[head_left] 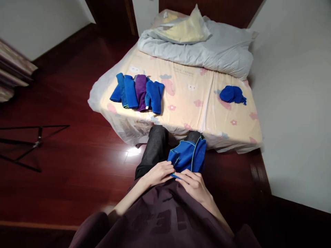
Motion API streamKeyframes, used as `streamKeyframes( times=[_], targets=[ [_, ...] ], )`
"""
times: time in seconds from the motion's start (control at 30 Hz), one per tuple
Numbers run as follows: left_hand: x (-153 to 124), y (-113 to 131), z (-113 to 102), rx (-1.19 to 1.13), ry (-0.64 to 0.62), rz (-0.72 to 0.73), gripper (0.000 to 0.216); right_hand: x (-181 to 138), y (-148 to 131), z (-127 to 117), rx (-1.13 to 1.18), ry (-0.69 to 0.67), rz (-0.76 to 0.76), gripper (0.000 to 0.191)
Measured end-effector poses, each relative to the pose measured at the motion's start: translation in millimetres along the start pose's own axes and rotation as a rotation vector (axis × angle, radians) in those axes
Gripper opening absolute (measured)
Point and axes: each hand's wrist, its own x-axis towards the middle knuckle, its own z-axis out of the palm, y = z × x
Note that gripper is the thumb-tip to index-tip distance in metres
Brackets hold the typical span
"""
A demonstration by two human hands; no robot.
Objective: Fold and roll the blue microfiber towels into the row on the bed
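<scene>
head view showed folded blue and purple cloths (138, 91) in a row on the mattress (196, 103) at left. nearer, the left hand (159, 173) and right hand (193, 184) pinched the near edge of a blue cloth (187, 156) lying across the lap. a crumpled blue cloth (232, 94) lay far right.

From my feed I see a loose dark maroon cotton T-shirt (165, 220) with darker block lettering across the chest, short sleeves, bare forearms, and dark grey denim trousers (155, 148) below.
</scene>
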Motion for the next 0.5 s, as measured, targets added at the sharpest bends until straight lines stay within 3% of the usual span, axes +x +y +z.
streamKeyframes(
  times=[0.17, 0.33, 0.5],
  targets=[
    [-24, 1, -24, 0.049, -0.144, 0.043, 0.036, -12, -3, 2, -0.010, -0.181, 0.185, 0.027],
    [-50, 7, -54, 0.032, -0.208, 0.007, 0.035, -25, 11, -1, -0.015, -0.410, 0.364, 0.028],
    [-72, 4, -77, 0.051, -0.173, -0.098, 0.037, -40, 35, -23, -0.224, -0.549, 0.356, 0.017]
  ],
)
